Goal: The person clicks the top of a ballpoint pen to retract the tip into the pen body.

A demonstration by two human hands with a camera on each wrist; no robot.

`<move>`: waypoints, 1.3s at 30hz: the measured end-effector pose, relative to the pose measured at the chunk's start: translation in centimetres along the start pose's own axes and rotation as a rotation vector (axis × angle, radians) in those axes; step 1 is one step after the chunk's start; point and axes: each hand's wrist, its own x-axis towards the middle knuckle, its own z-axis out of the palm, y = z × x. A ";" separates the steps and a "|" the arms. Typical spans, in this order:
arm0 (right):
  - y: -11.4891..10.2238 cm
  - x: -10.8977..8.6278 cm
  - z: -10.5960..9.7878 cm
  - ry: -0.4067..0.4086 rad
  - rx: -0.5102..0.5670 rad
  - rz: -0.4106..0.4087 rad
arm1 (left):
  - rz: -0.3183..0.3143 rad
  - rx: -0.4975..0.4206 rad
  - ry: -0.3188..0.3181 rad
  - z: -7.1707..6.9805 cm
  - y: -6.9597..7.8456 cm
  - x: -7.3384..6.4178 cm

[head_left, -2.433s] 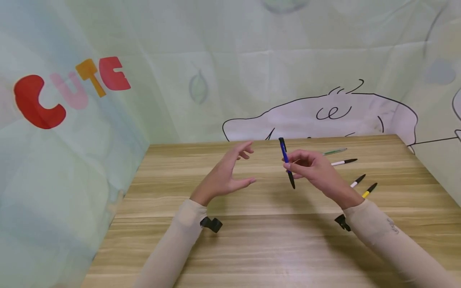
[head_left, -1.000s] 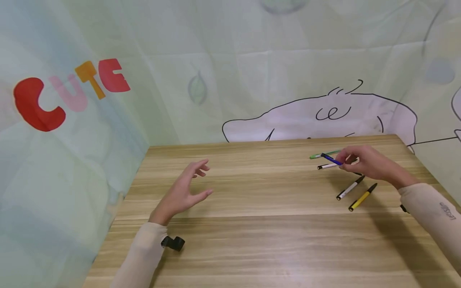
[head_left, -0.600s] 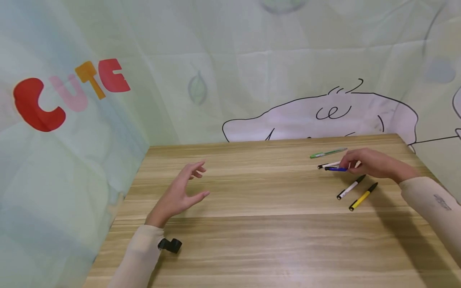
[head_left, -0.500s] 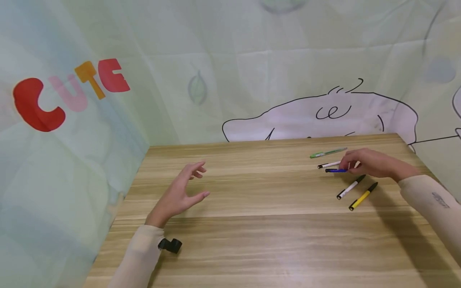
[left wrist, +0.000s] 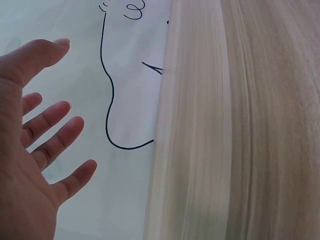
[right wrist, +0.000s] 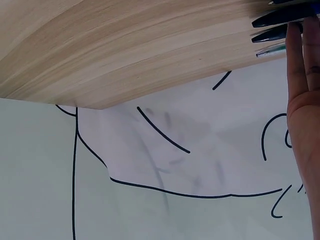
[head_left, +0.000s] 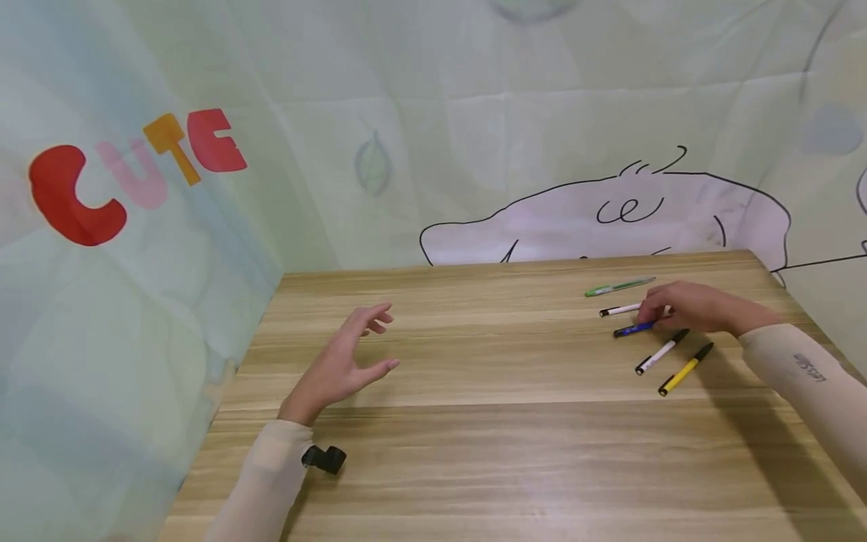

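Note:
In the head view my right hand (head_left: 694, 307) pinches a blue pen (head_left: 633, 330) low at the right side of the table. The blue pen lies almost flat, between a white pen (head_left: 619, 309) behind it and another white pen (head_left: 658, 355) in front. My fingers cover its black tip there, but the right wrist view shows the dark tip (right wrist: 280, 15) beyond the fingers (right wrist: 297, 65). A green pen (head_left: 619, 287) lies farthest back, and a yellow pen (head_left: 684, 371) nearest. On the left, my left hand (head_left: 336, 369) hovers over the table with fingers spread, touching nothing.
The wood-grain table (head_left: 474, 452) meets a printed cloth backdrop (head_left: 379, 68) at its back and left edges. A small black wrist camera (head_left: 325, 459) sits on the left sleeve.
My right hand has carried the blue pen from mid-table to the pens on the right and lowered it, then shifted it slightly nearer. My left hand has drawn back leftward.

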 end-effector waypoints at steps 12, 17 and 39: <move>-0.7 -1.1 0.1 0.125 -0.103 0.020 | 0.004 -0.017 0.000 0.2 0.0 0.2; -1.9 -2.0 -0.1 0.147 0.046 0.071 | 0.004 -0.018 0.005 0.2 0.0 0.3; -1.1 -4.7 3.1 0.147 0.210 0.032 | 0.020 -0.019 -0.012 0.4 0.0 0.6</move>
